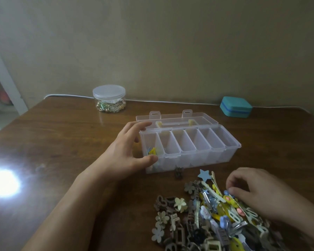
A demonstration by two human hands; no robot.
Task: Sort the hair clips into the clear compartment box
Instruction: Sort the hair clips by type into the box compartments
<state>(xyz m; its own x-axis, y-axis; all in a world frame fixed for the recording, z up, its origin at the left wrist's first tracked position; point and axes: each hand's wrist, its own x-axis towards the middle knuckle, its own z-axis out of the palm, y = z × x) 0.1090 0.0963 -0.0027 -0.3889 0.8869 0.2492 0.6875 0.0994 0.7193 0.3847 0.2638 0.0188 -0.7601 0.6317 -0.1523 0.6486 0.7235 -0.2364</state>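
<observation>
Here one clear box sits mid-worktop, lid back, showing six compartments; only the leftmost holds clips, too few to count. The left hand rests at the box's left end, thumb on the front corner, fingers relaxed and spread. The right hand curls its fingertips onto the clip pile near the front edge; whether it pinches one I cannot tell. One jar and one teal case stand along the back edge; the bare worktop lies left.

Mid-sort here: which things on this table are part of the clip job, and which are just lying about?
Job: clear compartment box, lid open; pile of hair clips; stray dark clip by the box; left hand on the box; right hand picking in the pile.

Lying about: round lidded jar; teal case; white cable.
</observation>
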